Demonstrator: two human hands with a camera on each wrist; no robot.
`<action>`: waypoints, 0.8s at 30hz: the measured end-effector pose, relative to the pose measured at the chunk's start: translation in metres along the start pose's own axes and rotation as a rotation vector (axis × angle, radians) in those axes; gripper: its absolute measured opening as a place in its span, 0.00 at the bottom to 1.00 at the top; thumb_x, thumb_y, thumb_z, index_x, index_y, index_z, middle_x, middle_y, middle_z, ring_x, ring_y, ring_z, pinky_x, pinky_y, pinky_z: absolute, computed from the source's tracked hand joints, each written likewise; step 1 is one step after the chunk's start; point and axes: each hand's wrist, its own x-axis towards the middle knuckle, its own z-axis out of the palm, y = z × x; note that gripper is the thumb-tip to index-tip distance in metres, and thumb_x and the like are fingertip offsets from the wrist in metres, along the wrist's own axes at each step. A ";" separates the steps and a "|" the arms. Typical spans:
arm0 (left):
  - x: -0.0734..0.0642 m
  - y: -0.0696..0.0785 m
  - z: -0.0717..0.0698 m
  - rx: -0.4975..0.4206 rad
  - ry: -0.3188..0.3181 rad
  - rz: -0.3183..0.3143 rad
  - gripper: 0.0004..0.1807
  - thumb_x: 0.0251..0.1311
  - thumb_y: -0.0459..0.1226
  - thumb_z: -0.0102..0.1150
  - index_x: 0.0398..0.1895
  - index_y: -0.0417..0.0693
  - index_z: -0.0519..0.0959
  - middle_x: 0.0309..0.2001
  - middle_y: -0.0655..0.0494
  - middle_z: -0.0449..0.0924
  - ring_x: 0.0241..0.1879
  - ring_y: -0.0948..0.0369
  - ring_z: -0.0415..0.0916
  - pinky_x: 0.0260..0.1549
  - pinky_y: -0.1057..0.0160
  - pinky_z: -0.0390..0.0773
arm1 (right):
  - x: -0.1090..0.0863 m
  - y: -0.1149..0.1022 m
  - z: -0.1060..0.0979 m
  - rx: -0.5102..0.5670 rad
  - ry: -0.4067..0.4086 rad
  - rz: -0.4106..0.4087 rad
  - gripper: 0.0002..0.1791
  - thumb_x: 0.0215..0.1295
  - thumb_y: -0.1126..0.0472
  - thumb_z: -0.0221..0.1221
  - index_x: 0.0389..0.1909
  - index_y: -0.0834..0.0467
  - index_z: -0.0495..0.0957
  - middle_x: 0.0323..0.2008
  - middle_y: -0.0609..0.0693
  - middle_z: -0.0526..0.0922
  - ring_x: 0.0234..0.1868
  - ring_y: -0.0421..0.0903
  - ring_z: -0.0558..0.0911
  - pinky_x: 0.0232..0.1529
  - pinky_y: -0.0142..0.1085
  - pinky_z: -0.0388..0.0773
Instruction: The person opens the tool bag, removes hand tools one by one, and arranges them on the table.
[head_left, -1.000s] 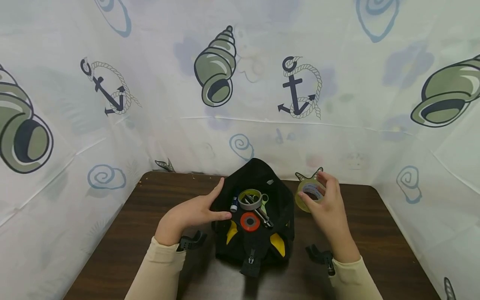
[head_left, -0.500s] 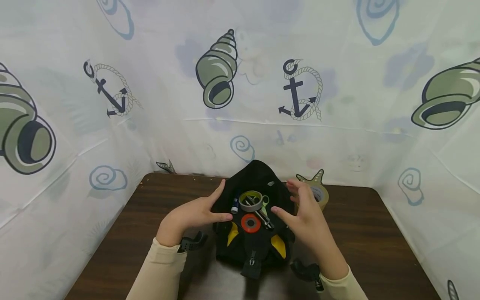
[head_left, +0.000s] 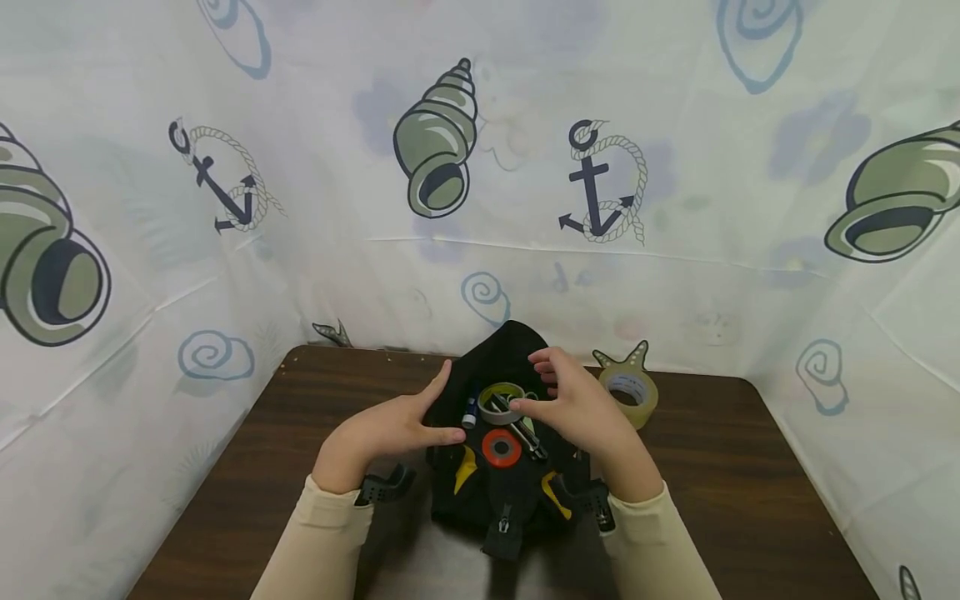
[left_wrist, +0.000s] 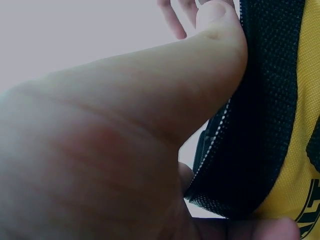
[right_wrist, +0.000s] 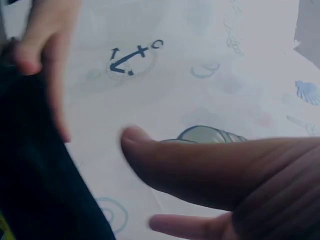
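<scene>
A black and yellow bag [head_left: 504, 500] stands on the table with its mouth toward me. My left hand [head_left: 375, 433] holds its left side, thumb over the rim and fingers along the outside. Above the bag's right half, my right hand [head_left: 577, 408] hovers with loosely bent fingers and nothing in them. In the bag's mouth lie a grey-and-yellow tape roll [head_left: 491, 415], a blue and white glue stick [head_left: 469, 414], a red tape roll [head_left: 501, 448] and a utility knife [head_left: 531, 442]. Green scissors are mostly hidden by my right hand.
A wide roll of clear packing tape [head_left: 639, 398] stands on the dark wooden table [head_left: 712, 467], right of the bag. Printed cloth [head_left: 525, 167] with shells and anchors surrounds the table at the back and sides.
My right hand has let go of the packing tape at the right and moved left over the bag. The left hand stays at the bag's left side.
</scene>
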 end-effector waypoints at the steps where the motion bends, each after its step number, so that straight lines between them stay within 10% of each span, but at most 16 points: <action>1: 0.000 0.000 0.000 0.001 0.000 0.001 0.65 0.67 0.70 0.64 0.90 0.73 0.26 0.87 0.44 0.55 0.79 0.42 0.69 0.76 0.34 0.70 | 0.005 -0.003 -0.002 -0.006 -0.031 0.011 0.42 0.71 0.50 0.74 0.78 0.58 0.66 0.75 0.61 0.73 0.76 0.63 0.74 0.76 0.61 0.73; 11: 0.002 -0.002 0.000 0.006 -0.007 0.017 0.66 0.68 0.70 0.64 0.90 0.71 0.26 0.87 0.43 0.56 0.79 0.43 0.70 0.75 0.36 0.71 | 0.058 -0.007 0.013 -0.150 -0.197 0.092 0.48 0.68 0.47 0.75 0.81 0.59 0.63 0.76 0.64 0.71 0.75 0.63 0.75 0.73 0.61 0.76; 24: 0.001 -0.004 0.000 0.009 -0.007 0.015 0.66 0.68 0.70 0.63 0.90 0.71 0.25 0.86 0.42 0.58 0.77 0.43 0.73 0.75 0.37 0.72 | 0.096 0.049 0.063 -0.090 -0.145 0.206 0.61 0.63 0.48 0.79 0.87 0.59 0.51 0.83 0.69 0.54 0.79 0.66 0.68 0.78 0.63 0.69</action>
